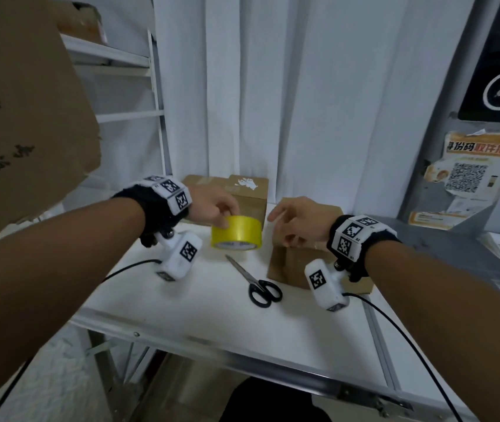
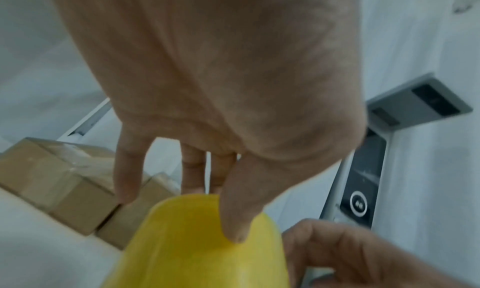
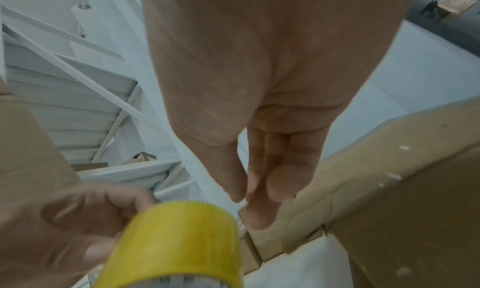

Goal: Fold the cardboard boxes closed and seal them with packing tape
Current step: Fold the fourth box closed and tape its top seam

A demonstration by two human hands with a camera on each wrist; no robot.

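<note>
Yellow packing tape roll (image 1: 236, 233) is off the white table (image 1: 200, 303), held in the left hand (image 1: 212, 208): thumb pressed on the outer band, fingers behind the far rim, as the left wrist view shows. Right hand (image 1: 296, 220) holds nothing; fingers extended and relaxed, hovering over the near cardboard box (image 1: 291, 266), with fingertips (image 3: 259, 218) at or touching its upper front edge. True contact cannot be confirmed.

Step in hand, judged: taping stage, roll picked up, free end not yet drawn out. No strip is visible between roll and box.

Next move likely calls for the right hand to find and peel the tape's free end, then anchor it on the near box's seam while the left unrolls.

Roll sits between both hands, just left of the near box and in front of the rear box (image 1: 242, 193), which already carries clear tape. Scissors (image 1: 256, 283) lie on the table nearer the person, untouched.
</note>
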